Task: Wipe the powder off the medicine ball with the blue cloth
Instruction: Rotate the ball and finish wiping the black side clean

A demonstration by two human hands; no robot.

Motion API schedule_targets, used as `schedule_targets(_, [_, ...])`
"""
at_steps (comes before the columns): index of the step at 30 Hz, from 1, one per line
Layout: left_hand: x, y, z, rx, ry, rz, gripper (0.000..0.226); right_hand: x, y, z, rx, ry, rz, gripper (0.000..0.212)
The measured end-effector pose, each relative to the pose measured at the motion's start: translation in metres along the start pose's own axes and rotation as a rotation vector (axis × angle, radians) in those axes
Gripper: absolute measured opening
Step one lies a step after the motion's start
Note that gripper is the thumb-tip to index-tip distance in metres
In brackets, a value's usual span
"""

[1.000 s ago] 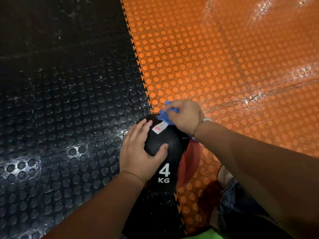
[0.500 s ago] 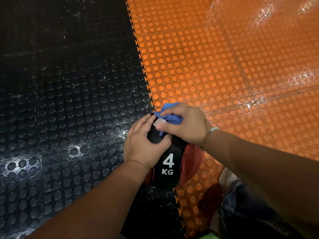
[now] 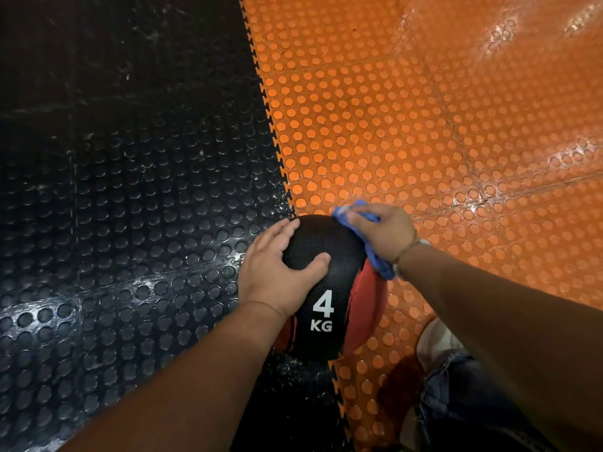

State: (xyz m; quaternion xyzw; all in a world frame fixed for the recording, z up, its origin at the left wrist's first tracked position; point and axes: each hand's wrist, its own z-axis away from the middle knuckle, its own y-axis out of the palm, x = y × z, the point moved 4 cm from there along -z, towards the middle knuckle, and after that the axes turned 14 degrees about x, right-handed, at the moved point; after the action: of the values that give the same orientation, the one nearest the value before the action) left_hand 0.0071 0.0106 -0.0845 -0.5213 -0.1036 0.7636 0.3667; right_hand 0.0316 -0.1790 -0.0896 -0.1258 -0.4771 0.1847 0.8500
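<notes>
Below, a left hand (image 3: 275, 272) lies on a black medicine ball (image 3: 321, 282), fingers spread wide; the right hand (image 3: 381, 231) grips a blue cloth (image 3: 375, 256) against its far side.

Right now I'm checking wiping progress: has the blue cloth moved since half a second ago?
Yes. The blue cloth slid right, off the top of the ball, away from the floor seam.

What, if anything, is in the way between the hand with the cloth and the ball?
Nothing visible. The right hand holds the blue cloth straight against the medicine ball, on its upper right side. Only the left hand, resting on the upper left, covers part of the surface.
</notes>
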Motion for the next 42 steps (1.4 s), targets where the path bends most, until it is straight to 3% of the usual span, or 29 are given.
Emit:
schedule_targets(2, [-0.003,0.002,0.002,0.006,0.003,-0.018,0.089,-0.010,-0.010,-0.008,-0.014,0.132,0.023,0.028])
schedule_targets(3, [-0.004,0.002,0.002,-0.001,-0.001,-0.020,0.088,-0.004,-0.009,-0.009,-0.049,0.091,0.035,0.029])
schedule_targets(7, [0.001,0.001,-0.003,-0.039,-0.008,0.009,0.090,0.032,0.021,0.015,0.005,-0.298,0.073,0.011])
schedule_targets(10, [0.002,0.002,-0.003,-0.021,0.026,0.004,0.088,0.023,0.029,0.031,-0.059,-0.436,0.148,0.019])
schedule_targets(13, [-0.004,0.003,-0.006,-0.017,0.013,-0.010,0.091,0.014,0.015,0.018,-0.138,-0.285,0.035,0.005])
schedule_targets(16, [-0.004,0.001,-0.004,-0.028,-0.005,0.026,0.090,-0.014,-0.010,0.003,-0.142,0.047,-0.287,0.027])
schedule_targets(18, [-0.002,0.001,0.005,-0.040,0.010,0.042,0.087,-0.002,-0.010,-0.005,-0.116,0.203,-0.074,0.034])
schedule_targets(19, [0.000,0.001,0.010,-0.057,0.017,0.040,0.086,0.003,-0.007,-0.006,-0.165,0.155,-0.066,0.032])
schedule_targets(23, [0.003,0.009,0.021,-0.134,0.041,-0.028,0.081,0.032,0.028,0.013,0.060,-0.298,0.142,0.008])
schedule_targets(24, [0.003,0.011,0.025,-0.136,0.055,-0.042,0.079,0.029,0.028,0.015,0.123,-0.310,0.129,0.005])
schedule_targets(27, [0.007,0.014,0.035,-0.138,0.110,-0.061,0.076,0.003,0.003,0.007,0.143,-0.146,-0.020,0.010])
schedule_targets(29, [0.008,0.016,0.038,-0.125,0.130,-0.081,0.075,-0.005,-0.009,0.001,0.131,-0.050,0.038,0.012])
schedule_targets(31, [0.007,0.017,0.037,-0.128,0.126,-0.086,0.076,0.008,-0.005,0.001,0.115,-0.117,0.047,0.011])
schedule_targets(34, [0.007,0.015,0.035,-0.181,0.109,-0.082,0.079,0.039,0.027,0.018,0.260,-0.305,0.116,0.005])
schedule_targets(36, [0.007,0.013,0.032,-0.164,0.105,-0.066,0.079,0.034,0.037,0.022,0.228,-0.344,0.163,0.008])
schedule_targets(39, [0.003,0.012,0.025,-0.104,0.102,-0.076,0.080,0.009,0.017,-0.002,0.061,-0.079,-0.039,0.009])
schedule_targets(42, [0.002,0.014,0.027,-0.109,0.094,-0.086,0.079,-0.007,-0.001,-0.012,0.075,0.116,-0.211,0.018])
